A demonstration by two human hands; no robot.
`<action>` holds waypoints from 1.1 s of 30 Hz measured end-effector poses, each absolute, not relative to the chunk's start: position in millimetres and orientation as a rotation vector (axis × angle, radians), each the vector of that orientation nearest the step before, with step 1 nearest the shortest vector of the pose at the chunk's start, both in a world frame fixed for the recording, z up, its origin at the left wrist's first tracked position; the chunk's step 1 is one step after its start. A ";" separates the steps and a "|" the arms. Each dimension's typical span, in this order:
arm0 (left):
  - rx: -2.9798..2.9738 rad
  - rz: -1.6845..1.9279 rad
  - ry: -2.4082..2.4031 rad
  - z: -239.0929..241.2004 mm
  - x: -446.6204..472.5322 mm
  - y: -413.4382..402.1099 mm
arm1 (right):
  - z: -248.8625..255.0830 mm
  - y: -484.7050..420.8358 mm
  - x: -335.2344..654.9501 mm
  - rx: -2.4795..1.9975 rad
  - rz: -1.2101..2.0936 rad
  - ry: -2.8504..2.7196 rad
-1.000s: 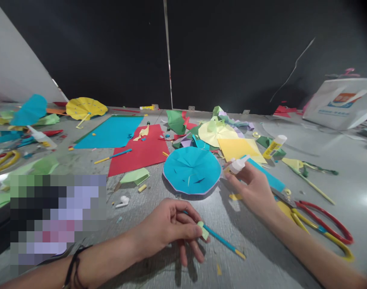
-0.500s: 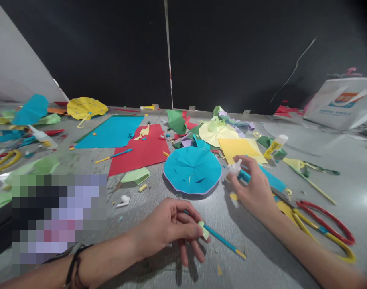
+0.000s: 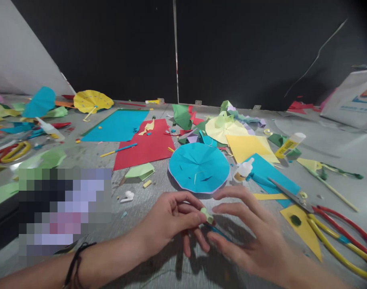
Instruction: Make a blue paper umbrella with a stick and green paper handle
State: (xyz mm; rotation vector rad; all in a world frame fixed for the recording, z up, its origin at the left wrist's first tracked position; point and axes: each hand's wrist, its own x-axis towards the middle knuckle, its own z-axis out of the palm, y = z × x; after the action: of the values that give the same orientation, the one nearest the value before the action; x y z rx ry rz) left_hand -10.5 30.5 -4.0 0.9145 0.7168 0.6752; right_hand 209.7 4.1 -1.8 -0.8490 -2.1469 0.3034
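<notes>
Head view, nearest first: the left hand, a black cord bracelet on its wrist, is curled closed around a thin blue paper stick, thumb and fingers pinching a small pale green paper piece at the stick's end. The right hand is open, its spread fingers curving just beside the green piece, and no grip shows; the stick runs beneath them, over the grey table.

Just past the hands lies a round blue folded-paper disc, with a small white glue bottle at its right edge. To the right, steel scissors with red and yellow handles rest on a yellow paper triangle and reach a blue paper sheet. A white earbud sits left of the disc, beside a pixelated blur.

Farther out lie a red sheet, a cyan sheet, a yellow sheet, a glue stick and a yellow paper fan — scraps scattered among them.
</notes>
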 end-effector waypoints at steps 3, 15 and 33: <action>0.911 0.665 0.710 -5.1 -10.5 29.1 | -3.4 2.9 208.5 -0.859 0.338 -2.146; 0.944 0.646 0.736 5.3 -9.8 21.9 | -1.5 0.7 209.3 -0.891 0.399 -2.141; 0.815 0.601 0.504 -2.3 -14.5 28.9 | 16.7 3.3 217.1 -0.826 1.037 -1.987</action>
State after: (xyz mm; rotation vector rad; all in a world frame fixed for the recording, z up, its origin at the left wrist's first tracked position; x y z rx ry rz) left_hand -14.5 28.9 -2.3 0.8155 0.5038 0.6006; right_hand 217.1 3.3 16.7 -0.8258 -1.9874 1.0370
